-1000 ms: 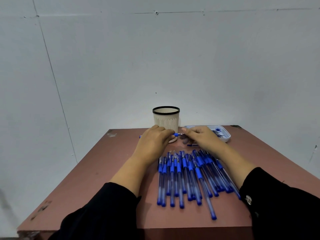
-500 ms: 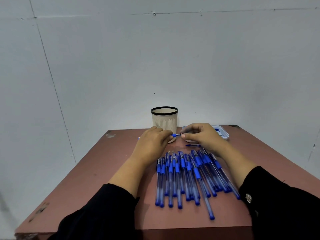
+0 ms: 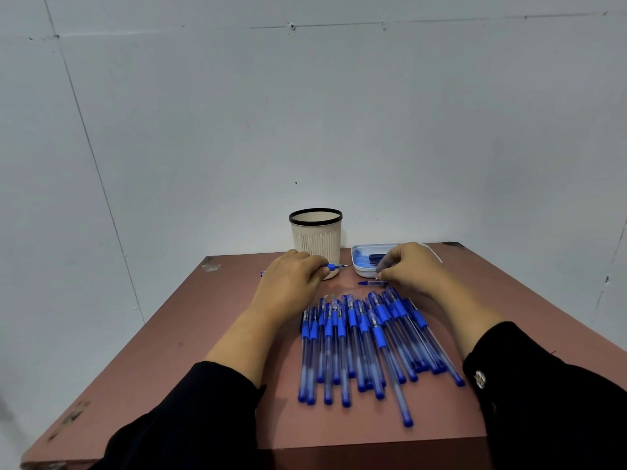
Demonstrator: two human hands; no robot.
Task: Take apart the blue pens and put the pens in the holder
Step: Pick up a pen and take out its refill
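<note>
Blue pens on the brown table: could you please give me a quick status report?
Left hand grips an uncapped blue pen. Right hand pinches something small, unclear, over white tray. Beige ribbed holder unobstructed.

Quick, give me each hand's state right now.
Left hand: grips an uncapped blue pen, tip pointing right.
Right hand: fingers curled over the white tray, pinching something small; cannot tell what.

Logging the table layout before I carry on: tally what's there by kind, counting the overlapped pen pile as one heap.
Holder: 1
Tray: 1
Heap of pens: 1
Loose blue pen piece: 1
Pen gripped by left hand: 1
Total: 5
</note>
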